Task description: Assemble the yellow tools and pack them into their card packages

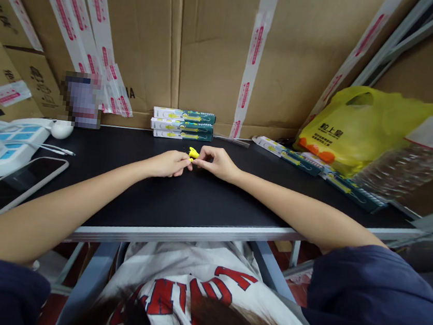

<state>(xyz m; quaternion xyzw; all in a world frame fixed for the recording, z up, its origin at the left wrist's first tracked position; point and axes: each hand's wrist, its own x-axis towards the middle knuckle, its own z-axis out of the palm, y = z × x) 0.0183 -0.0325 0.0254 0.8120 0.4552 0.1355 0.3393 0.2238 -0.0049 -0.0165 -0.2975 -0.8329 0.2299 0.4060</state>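
Over the middle of the black table, my left hand (172, 164) and my right hand (216, 163) meet at the fingertips. A small bright yellow piece (193, 153) sticks up between them, pinched by my right thumb and fingers. The fingertips of my left hand are pressed together at a tiny yellow bit just below it; the fingers partly hide what they grip. Behind my hands, several flat printed boxes (184, 125) lie stacked against the cardboard.
On the left of the black table (196, 202) are a white power strip (27, 137), a cable and a tablet (16, 184). More printed boxes (287, 155), a yellow bag (361, 127) and a plastic bottle (400, 162) are at the right. Cardboard (213, 52) stands behind.
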